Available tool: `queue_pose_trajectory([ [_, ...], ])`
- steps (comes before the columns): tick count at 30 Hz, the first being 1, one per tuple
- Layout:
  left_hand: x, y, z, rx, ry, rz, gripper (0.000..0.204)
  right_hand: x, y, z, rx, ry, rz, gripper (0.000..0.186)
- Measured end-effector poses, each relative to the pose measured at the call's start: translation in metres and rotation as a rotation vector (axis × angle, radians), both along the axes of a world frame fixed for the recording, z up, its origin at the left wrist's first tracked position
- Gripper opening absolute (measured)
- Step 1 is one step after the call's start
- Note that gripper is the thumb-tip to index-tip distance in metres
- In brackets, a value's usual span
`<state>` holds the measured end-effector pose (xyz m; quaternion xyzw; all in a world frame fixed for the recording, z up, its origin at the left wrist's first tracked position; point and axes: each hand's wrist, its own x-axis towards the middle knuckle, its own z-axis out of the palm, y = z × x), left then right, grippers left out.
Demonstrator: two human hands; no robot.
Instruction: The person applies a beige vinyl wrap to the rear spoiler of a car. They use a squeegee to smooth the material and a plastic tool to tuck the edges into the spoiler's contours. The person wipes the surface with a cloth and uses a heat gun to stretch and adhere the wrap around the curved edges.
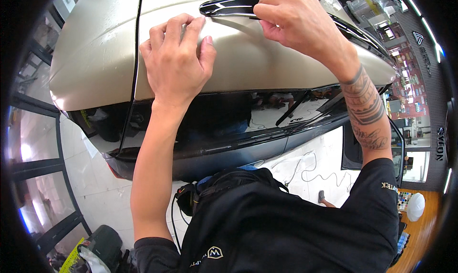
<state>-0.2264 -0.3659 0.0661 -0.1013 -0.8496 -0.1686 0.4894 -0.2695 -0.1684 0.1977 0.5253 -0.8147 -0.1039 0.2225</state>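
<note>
A satin beige car roof (229, 46) spreads out in front of me. On it lies a glossy black roof rail (229, 6), its rounded end pointing left. My left hand (179, 58) rests on the beige surface with fingers apart and bent, the fingertips close to the rail's rounded end; it holds nothing. Over the rail, further right, my right hand (291, 20) is closed, thumb and fingers pinched together. Whatever is between those fingers is hidden, though a thin dark edge shows just beneath them.
Below the roof edge run the car's dark side windows (214, 115). A dark panel seam (137, 44) crosses the roof at left. An open car door (393, 149) stands at right. A cable (310, 168) trails over the white floor, near another person's foot (321, 196). Glass-paned frames (36, 149) line the left.
</note>
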Motion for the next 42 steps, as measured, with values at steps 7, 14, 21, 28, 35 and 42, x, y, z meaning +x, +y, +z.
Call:
queue_pose_trajectory([
  [7,0.002,0.002,0.002,0.002,-0.012,-0.002,0.030,-0.005,0.011,-0.002,0.002,0.015,0.044,0.011],
  [14,0.005,0.001,0.011,0.100,-0.094,-0.013,0.028,-0.009,0.026,-0.012,-0.044,0.064,0.089,0.011],
  [21,-0.018,0.003,0.057,0.246,-0.452,-0.002,0.023,-0.010,0.057,-0.033,-0.671,-0.101,0.069,0.011],
  [28,-0.020,0.003,0.074,0.059,-0.579,0.038,0.018,-0.011,0.049,-0.056,-1.439,-0.897,-0.043,0.013],
  [35,0.045,-0.015,0.055,-0.062,-0.465,-0.238,0.004,-0.013,0.049,-0.067,-1.491,-0.874,0.074,0.012],
  [42,0.214,-0.142,-0.060,0.228,-1.338,-0.265,0.011,-0.011,0.054,-0.061,-1.579,-0.842,0.215,0.014],
])
